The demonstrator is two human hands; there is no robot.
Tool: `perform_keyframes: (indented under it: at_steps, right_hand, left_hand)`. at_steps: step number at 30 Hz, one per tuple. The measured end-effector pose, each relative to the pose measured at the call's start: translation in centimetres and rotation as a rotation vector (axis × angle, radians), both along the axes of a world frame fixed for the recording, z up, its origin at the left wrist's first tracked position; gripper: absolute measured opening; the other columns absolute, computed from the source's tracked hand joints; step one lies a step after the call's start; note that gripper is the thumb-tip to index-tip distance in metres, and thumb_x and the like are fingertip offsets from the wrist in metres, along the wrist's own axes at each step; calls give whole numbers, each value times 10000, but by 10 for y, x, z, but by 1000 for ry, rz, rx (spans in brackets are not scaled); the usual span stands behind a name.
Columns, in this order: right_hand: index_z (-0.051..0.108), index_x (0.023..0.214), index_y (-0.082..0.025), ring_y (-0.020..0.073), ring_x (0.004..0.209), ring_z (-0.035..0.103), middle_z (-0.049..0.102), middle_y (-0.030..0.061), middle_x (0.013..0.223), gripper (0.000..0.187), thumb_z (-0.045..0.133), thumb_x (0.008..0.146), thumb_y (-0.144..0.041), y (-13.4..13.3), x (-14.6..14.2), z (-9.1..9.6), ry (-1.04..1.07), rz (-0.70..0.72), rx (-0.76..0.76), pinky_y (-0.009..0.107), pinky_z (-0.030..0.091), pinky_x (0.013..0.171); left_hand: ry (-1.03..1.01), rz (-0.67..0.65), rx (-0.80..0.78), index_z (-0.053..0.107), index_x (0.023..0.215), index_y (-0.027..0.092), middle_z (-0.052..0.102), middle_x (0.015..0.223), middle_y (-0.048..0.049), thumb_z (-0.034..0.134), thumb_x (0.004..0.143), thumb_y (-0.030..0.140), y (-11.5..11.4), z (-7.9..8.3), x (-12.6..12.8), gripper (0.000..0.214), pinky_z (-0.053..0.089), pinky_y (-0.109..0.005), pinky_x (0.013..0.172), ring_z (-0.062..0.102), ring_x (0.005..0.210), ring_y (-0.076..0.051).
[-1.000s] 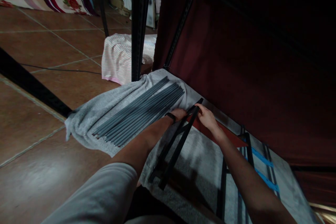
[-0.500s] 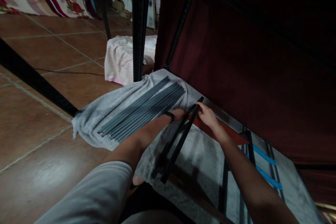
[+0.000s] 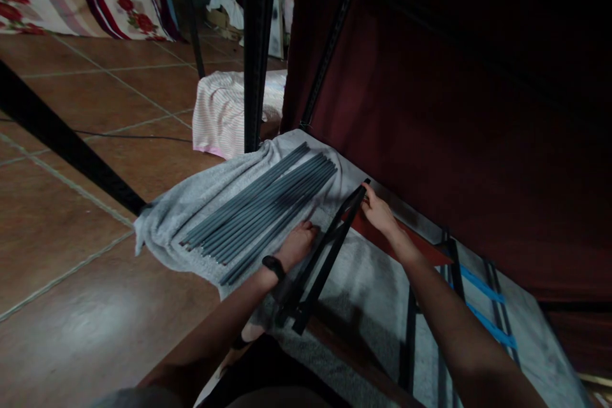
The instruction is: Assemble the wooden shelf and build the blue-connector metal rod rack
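A narrow black metal frame (image 3: pixel 329 261) with two long bars stands tilted over the grey cloth (image 3: pixel 368 268). My right hand (image 3: pixel 378 209) is closed around the frame's far end. Just left of the frame is my left hand (image 3: pixel 297 243), wearing a black wristband (image 3: pixel 274 266). Its fingers are curled; whatever they may hold is hidden. Beside it, several grey rods (image 3: pixel 262 204) lie side by side on the cloth, one or two set slightly apart from the bundle on the near side. An orange-red flat piece (image 3: pixel 406 236) lies beneath my right forearm.
On the right, more black bars (image 3: pixel 458 271) lie with blue strips (image 3: pixel 482 284). Black uprights (image 3: pixel 255 51) rise at the left and back. A dark red sheet (image 3: pixel 430 140) hangs along the far side. A cable (image 3: pixel 134 136) crosses the tiled floor.
My left hand has drawn back from the frame's far end, down and left toward the rods. A rod at the bundle's near side now shows. My right hand stays on the frame.
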State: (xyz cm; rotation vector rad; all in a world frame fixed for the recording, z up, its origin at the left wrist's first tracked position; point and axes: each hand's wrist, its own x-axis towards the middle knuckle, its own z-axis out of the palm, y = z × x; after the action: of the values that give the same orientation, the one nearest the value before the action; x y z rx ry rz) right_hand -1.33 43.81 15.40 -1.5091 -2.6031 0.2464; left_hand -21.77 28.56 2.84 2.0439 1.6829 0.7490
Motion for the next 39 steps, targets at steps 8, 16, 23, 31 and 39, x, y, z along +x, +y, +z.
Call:
perform_keyframes:
  at_steps: [8,16,23,31,39]
  right_hand:
    - [302,1519,-194,270,1049,669,676,115,1228,635,493,920,-278,-5,-2,2,34,6,30,392,500,936]
    - [334,1434,-153,236,1052,661,672,127,1204,588,525,878,-169,-3,-3,-7,176,-41,64,356,492,928]
    - [485,1185,-139,230,1094,608,630,144,1178,279,488,912,-194,-5,-8,-11,114,-86,119,351,455,953]
    - [559,1105,-178,232,1099,587,633,118,1186,203,467,926,-208,-5,-6,-9,12,-47,104,365,408,987]
    - [563,1102,-169,221,1121,570,640,111,1164,217,460,912,-149,-2,-4,-8,16,-3,82,350,392,996]
  left_hand:
    - [195,103,-24,638,1110,141,564,1119,-149,396,943,125,-25,10,8,294,429,-396,945,519,1068,-262]
    - [135,121,-143,601,1123,157,597,1086,-111,377,931,57,-31,-2,5,312,432,-292,916,592,943,-180]
    - [142,206,-216,614,1022,155,618,1065,-106,424,923,101,-20,-2,-1,222,453,-264,864,624,912,-169]
    - [164,211,-208,609,998,183,640,1067,-89,440,902,128,-14,10,-2,202,462,-277,794,648,853,-174]
    - [19,174,-240,656,864,170,689,874,-50,517,793,66,-4,24,-14,188,462,-260,774,647,821,-164]
